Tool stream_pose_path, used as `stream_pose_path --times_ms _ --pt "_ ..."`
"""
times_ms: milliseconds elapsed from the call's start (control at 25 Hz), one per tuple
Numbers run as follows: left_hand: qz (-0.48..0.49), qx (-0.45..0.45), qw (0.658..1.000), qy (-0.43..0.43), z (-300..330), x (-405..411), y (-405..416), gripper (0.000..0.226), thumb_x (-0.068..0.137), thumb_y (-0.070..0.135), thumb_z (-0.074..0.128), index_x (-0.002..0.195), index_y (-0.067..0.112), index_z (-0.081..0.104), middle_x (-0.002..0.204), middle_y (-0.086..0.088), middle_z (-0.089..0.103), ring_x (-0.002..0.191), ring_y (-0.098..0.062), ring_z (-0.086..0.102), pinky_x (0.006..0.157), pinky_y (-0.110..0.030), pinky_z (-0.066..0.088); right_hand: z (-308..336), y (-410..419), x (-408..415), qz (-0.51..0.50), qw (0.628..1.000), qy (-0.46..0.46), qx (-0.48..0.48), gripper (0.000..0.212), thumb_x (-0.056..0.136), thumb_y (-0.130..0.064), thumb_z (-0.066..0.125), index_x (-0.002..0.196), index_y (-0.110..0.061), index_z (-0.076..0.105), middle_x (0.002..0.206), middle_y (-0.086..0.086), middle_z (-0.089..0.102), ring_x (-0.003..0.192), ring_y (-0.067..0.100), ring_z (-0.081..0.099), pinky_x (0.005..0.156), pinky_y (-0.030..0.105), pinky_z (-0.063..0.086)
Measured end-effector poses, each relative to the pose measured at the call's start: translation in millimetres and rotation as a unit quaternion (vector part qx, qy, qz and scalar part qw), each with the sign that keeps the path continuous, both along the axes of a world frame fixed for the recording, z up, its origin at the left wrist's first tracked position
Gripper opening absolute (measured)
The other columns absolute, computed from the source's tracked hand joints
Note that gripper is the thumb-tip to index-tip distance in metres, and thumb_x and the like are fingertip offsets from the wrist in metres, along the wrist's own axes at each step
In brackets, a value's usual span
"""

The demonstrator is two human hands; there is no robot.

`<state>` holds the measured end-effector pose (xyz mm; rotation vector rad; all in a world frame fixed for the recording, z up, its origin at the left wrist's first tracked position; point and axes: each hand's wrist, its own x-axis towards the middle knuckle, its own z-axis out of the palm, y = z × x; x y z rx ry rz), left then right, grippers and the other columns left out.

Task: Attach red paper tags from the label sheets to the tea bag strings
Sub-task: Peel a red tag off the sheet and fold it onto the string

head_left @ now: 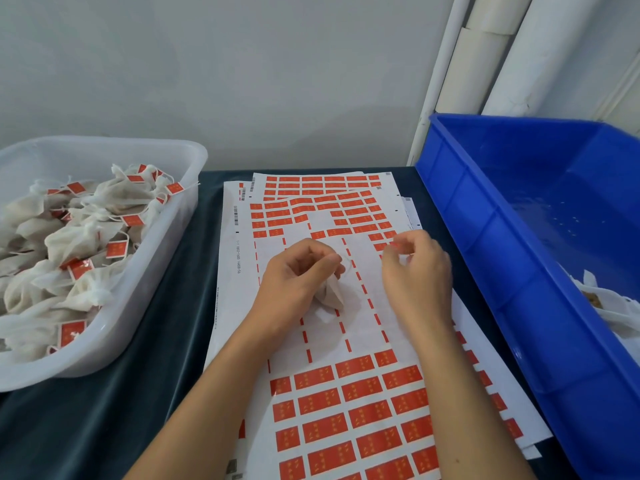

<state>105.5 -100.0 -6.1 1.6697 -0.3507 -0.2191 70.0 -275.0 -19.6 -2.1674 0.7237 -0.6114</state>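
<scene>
Left hand [298, 271] has its grip curled round a small white tea bag [330, 294], neck pinched at the fingertips, body hanging below the palm over the stripped middle of the top label sheet [349, 403]. Bag looks light, soft and floppy, so it likely won't hold shape; best held at the gathered neck where the string comes out. The string itself is too thin to make out. Right hand [414, 263], just right of the left grip, has fingertips pressed together on what looks like a red tag [394, 244], blurred and mostly hidden. Tags are thin, presumably adhesive paper: they should curl and stick to skin easily, so hold by an edge and fold over the string. Full red rows lie on the near side of both grips, more on the far side. White tub [104, 327] well left of the left grip holds a pile of tagged bags. Blue crate [485, 220] close to the right grip's outer side holds a few bags in its near corner; its wall limits right elbow swing. Dark cloth surface [114, 410] under everything.
</scene>
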Motion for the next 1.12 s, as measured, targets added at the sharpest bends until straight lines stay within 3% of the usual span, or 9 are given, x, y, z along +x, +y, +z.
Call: stream_pose_path --times_ms 80,200,280,480,680,800,960,1120 --pt "-0.002 -0.007 1.000 -0.005 -0.2 0.1 0.3 0.016 0.102 0.029 0.064 0.091 0.026 0.074 0.097 0.011 0.077 0.097 -0.006 0.071 0.077 -0.014 0.052 -6.4 5.9 1.2 0.016 0.994 0.028 -0.108 0.038 0.097 -0.046 0.064 0.130 -0.029 0.054 0.136 -0.005 0.056 0.123 0.014 0.050 0.099 0.034 0.048" --pt "-0.015 -0.014 1.000 -0.002 -0.3 0.2 0.9 0.017 0.103 0.025 0.063 0.090 0.025 0.074 0.096 0.009 0.077 0.097 -0.008 0.072 0.079 -0.016 0.054 -12.6 10.3 6.3 0.043 0.980 0.115 -0.156 0.060 0.097 -0.058 0.058 0.146 -0.026 0.043 0.152 -0.003 0.047 0.138 0.021 0.045 0.112 0.044 0.043" --pt "-0.019 -0.010 1.000 0.002 -0.5 0.6 1.4 0.017 0.103 0.024 0.062 0.091 0.023 0.073 0.096 0.009 0.077 0.095 -0.009 0.072 0.083 -0.020 0.053 -15.0 7.9 9.7 0.033 0.972 0.151 -0.179 0.066 0.095 -0.065 0.054 0.147 -0.026 0.041 0.150 -0.002 0.050 0.134 0.022 0.050 0.110 0.044 0.044" --pt "-0.029 -0.023 0.999 0.019 1.1 3.2 4.3 0.019 0.104 0.019 0.059 0.090 0.020 0.073 0.095 0.005 0.078 0.092 -0.013 0.073 0.087 -0.027 0.054 -12.0 9.2 13.7 0.005 0.965 0.147 -0.217 0.064 0.093 -0.068 0.055 0.141 -0.026 0.051 0.139 -0.002 0.061 0.119 0.022 0.061 0.102 0.044 0.049" --pt "-0.047 0.009 0.999 0.020 -0.8 8.2 7.5 0.021 0.105 0.018 0.056 0.091 0.018 0.071 0.093 0.006 0.079 0.090 -0.011 0.074 0.081 -0.021 0.053 -13.1 11.8 13.0 -0.020 0.972 0.095 -0.214 0.057 0.096 -0.067 0.047 0.131 -0.024 0.061 0.132 -0.002 0.065 0.112 0.019 0.061 0.099 0.042 0.050" --pt "0.011 0.031 0.999 0.003 -4.3 11.9 4.7 0.017 0.104 0.022 0.060 0.091 0.021 0.071 0.095 0.015 0.078 0.093 -0.001 0.071 0.078 -0.015 0.051 -14.9 12.2 13.9 -0.004 0.959 0.145 -0.245 0.058 0.098 -0.065 0.046 0.139 -0.024 0.053 0.141 -0.001 0.058 0.122 0.020 0.058 0.102 0.040 0.049" --pt "0.076 0.016 0.997 -0.023 -6.0 12.9 2.4 0.013 0.102 0.030 0.064 0.093 0.023 0.070 0.101 0.025 0.076 0.097 0.011 0.066 0.066 -0.001 0.048 -6.8 10.4 24.3 0.017 0.928 0.208 -0.308 0.061 0.098 -0.065 0.044 0.142 -0.022 0.046 0.140 0.003 0.054 0.120 0.024 0.058 0.096 0.041 0.050" --pt "0.103 -0.001 0.994 -0.033 -3.3 13.3 4.9 0.013 0.101 0.033 0.065 0.092 0.025 0.071 0.101 0.025 0.075 0.095 0.012 0.065 0.064 -0.001 0.048 0.6 12.2 38.6 0.008 0.925 0.230 -0.303 0.063 0.094 -0.067 0.048 0.138 -0.022 0.050 0.138 0.005 0.055 0.120 0.026 0.056 0.096 0.042 0.049"
